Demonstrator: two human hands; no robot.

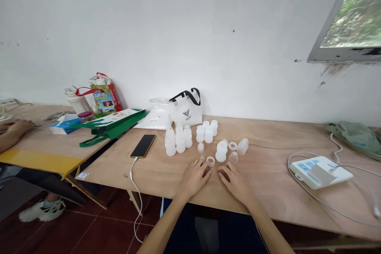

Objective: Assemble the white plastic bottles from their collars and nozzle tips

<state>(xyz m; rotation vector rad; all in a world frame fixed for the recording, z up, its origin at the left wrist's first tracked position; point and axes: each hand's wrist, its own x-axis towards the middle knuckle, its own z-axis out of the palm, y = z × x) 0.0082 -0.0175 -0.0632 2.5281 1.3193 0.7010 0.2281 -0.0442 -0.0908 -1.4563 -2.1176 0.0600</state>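
My left hand (195, 175) rests on the table edge, fingers loosely bent and apart, holding nothing. My right hand (233, 180) lies opposite it in the same way, also with nothing in it. Just beyond them are a white ring (210, 161), a frosted, waisted bottle body (221, 152) and a clear dome cap (233, 158). Farther right, another ring (233, 146) lies near a tilted clear cap (243, 147). A small ribbed white piece (201, 148) stands beyond my left fingers. Behind are several frosted bottles with pointed tops (179, 139) and several waisted bodies without tops (208, 133).
A phone (143, 145) with a white cable lies left. A plastic bag (157, 115) and white tote (189, 110) stand against the wall. At right are a white box-like device (320, 171) with cables and a grey-green cloth bag (357, 139). A co-worker's hand (19, 129) is far left.
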